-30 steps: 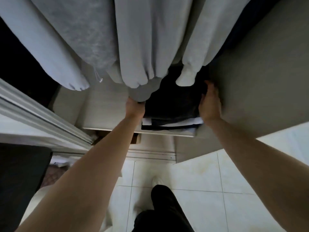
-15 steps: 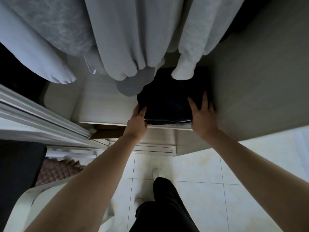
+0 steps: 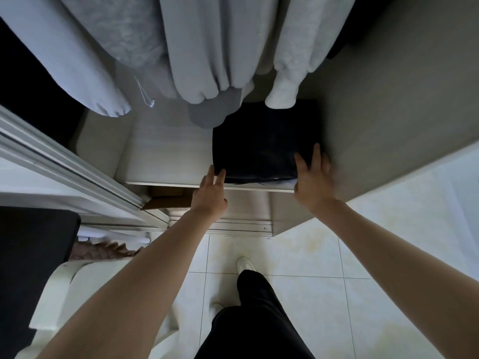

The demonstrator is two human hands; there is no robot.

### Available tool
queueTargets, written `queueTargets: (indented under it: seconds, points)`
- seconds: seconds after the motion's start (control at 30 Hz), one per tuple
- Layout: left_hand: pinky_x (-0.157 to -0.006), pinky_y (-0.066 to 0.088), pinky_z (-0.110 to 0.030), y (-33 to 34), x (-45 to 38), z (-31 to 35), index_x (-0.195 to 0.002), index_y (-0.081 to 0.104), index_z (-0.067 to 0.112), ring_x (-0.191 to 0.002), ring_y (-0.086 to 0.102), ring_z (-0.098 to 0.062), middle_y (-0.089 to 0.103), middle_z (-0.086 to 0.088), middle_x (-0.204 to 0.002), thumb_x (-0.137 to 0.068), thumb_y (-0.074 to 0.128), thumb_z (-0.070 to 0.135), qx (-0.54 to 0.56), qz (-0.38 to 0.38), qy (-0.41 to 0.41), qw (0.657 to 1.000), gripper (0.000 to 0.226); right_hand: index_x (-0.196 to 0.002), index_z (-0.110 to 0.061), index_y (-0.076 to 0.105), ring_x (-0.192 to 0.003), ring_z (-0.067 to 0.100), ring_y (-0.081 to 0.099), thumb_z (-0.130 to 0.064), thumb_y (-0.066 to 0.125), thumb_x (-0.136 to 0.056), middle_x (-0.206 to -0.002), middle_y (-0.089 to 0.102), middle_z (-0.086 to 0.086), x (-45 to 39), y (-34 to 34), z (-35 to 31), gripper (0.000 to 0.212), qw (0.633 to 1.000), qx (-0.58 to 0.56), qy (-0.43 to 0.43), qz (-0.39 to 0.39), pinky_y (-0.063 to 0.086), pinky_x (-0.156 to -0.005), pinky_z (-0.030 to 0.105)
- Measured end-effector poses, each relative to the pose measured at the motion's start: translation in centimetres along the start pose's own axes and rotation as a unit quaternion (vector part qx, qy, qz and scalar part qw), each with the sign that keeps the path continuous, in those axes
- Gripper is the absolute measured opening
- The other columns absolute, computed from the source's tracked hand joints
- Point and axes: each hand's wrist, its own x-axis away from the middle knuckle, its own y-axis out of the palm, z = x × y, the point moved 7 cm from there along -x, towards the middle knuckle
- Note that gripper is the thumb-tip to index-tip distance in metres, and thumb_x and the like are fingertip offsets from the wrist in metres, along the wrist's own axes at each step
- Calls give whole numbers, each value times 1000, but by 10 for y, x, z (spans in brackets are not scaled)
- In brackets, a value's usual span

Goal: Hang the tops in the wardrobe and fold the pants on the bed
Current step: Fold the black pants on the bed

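Observation:
A stack of folded dark pants (image 3: 259,143) lies on the white wardrobe shelf (image 3: 166,161), against the right wall. A thin white garment edge shows under its front. My left hand (image 3: 211,195) is at the stack's front left corner with straight fingers touching it. At the front right corner, my right hand (image 3: 312,177) rests on top of the stack with its fingers spread flat. Several light grey tops (image 3: 202,47) hang above, and their sleeves and hems cover the back of the shelf and stack.
The wardrobe's grey side panel (image 3: 388,99) stands close on the right. A white sliding door frame (image 3: 64,172) runs on the left, with a brown cardboard box (image 3: 168,199) under the shelf. Below lie white floor tiles (image 3: 311,255), my dark trouser leg (image 3: 256,320) and a white chair (image 3: 67,294).
Both hands have drawn back from the sides of the stack to its front corners. The stack now lies farther in on the shelf, squared against the right wall.

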Motion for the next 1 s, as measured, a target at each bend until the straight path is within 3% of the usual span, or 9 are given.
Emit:
queueTargets:
  seconds: [0.13,0.33,0.47,0.57,0.63,0.7,0.77,0.87,1.0]
  points:
    - [-112,37,-45,-11,32,9,-155,14,14,-147,22,-27,8,-5,-164,-93,55,12,5,33,46,998,74,-151,-8,14,-144,34,15,-12,54,-87,-157,13,16,43,-5,-12,75,998,-56,-38,8,29,-110,43]
    - [-102,45,-35,-37,129,13,-146,39,11,-128,50,-26,48,-10,-143,-96,51,11,107,140,74,982,51,-148,-2,21,-136,34,29,-13,52,-90,-143,38,18,121,-10,-50,67,986,-117,-115,-19,35,-109,42]
    - [-99,48,-31,-37,195,-4,-133,54,11,-116,58,-22,56,-6,-131,-96,52,10,208,197,-8,958,37,-147,-6,22,-131,28,34,-15,49,-93,-138,43,14,164,-9,-77,61,971,-171,-164,-40,39,-105,40]
    - [-90,50,-25,-28,250,-19,-129,57,16,-100,59,-9,62,2,-120,-98,50,12,269,247,-113,924,32,-146,-13,23,-128,25,39,-19,47,-96,-139,42,11,193,-6,-100,56,950,-211,-215,-84,42,-101,39]
    - [-81,48,-20,-20,289,-28,-125,59,19,-91,61,-6,67,6,-107,-97,50,12,320,278,-187,886,30,-146,-17,23,-124,21,43,-22,46,-97,-138,44,8,206,-6,-117,54,935,-215,-258,-110,46,-98,37]
    - [-79,51,-25,-11,326,-32,-120,60,23,-87,64,-7,70,8,-94,-96,51,13,377,296,-243,843,28,-145,-17,26,-122,19,46,-24,46,-98,-137,47,7,215,-10,-131,52,921,-194,-316,-118,45,-96,31]
    - [-74,53,-28,-2,365,-31,-115,61,27,-82,65,-4,71,10,-87,-96,51,15,401,335,-289,802,25,-143,-16,30,-125,19,45,-25,46,-98,-137,48,7,222,-17,-141,48,900,-185,-371,-136,44,-99,32]
    - [-66,48,-19,22,422,-16,-108,60,33,-79,63,5,71,15,-83,-96,49,17,412,397,-370,732,23,-141,-13,36,-123,20,46,-22,47,-98,-133,50,6,237,-29,-148,45,857,-187,-455,-150,44,-99,35]
    - [-61,44,-12,79,490,32,-106,61,34,-78,62,3,69,17,-78,-97,48,20,429,465,-480,607,22,-138,-12,40,-116,21,51,-20,49,-97,-126,54,4,276,-32,-144,42,793,-161,-563,-166,45,-92,31]
